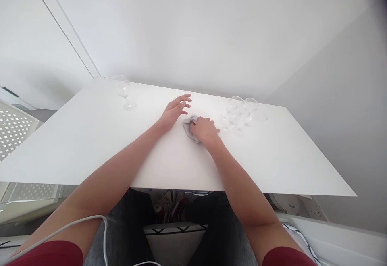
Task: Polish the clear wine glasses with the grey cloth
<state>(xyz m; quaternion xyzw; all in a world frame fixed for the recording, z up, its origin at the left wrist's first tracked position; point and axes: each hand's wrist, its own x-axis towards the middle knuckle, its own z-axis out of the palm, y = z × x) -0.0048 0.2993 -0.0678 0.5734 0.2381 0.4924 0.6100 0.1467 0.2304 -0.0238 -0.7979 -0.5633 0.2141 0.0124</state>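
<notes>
My right hand point(206, 130) is closed over a small grey cloth point(189, 125) that lies on the white table point(90, 137). Just left of it, my left hand point(176, 110) hovers or rests flat with its fingers spread, holding nothing. A single clear stemmed glass point(123, 90) stands upright at the far left of the table. To the right of my right hand stands a tight cluster of three clear stemmed glasses point(239, 113), a short gap from my knuckles.
A white wall rises directly behind the table. A white perforated panel point(13, 127) stands at the left. A white cable point(75, 225) crosses my lap. Shoes and a box show under the table's front edge.
</notes>
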